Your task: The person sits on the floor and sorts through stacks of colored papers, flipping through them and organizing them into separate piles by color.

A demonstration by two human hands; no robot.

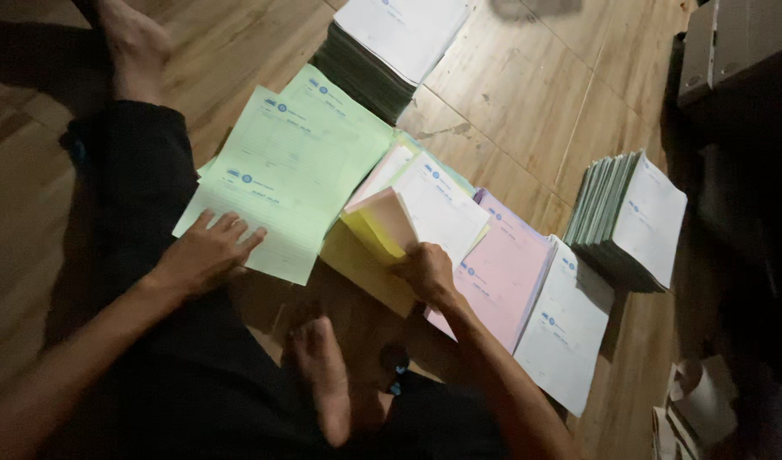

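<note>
My left hand [205, 249] lies flat with fingers spread on the near corner of a pale green form sheet [284, 166], part of a small green stack on the wooden floor. My right hand [425, 268] pinches the lifted corner of a yellow sheet [378, 234] that curls up from a yellow pile. Beside it lie a white form [442, 209], a pink pile [502, 273] and a white pile [566, 328].
A thick stack of forms [382, 51] stands at the far middle, another fanned stack [629, 221] at the right. My bare foot [323, 375] and dark-trousered legs are in front. Dark boxes [732, 51] and crumpled paper [698, 400] sit at the right edge.
</note>
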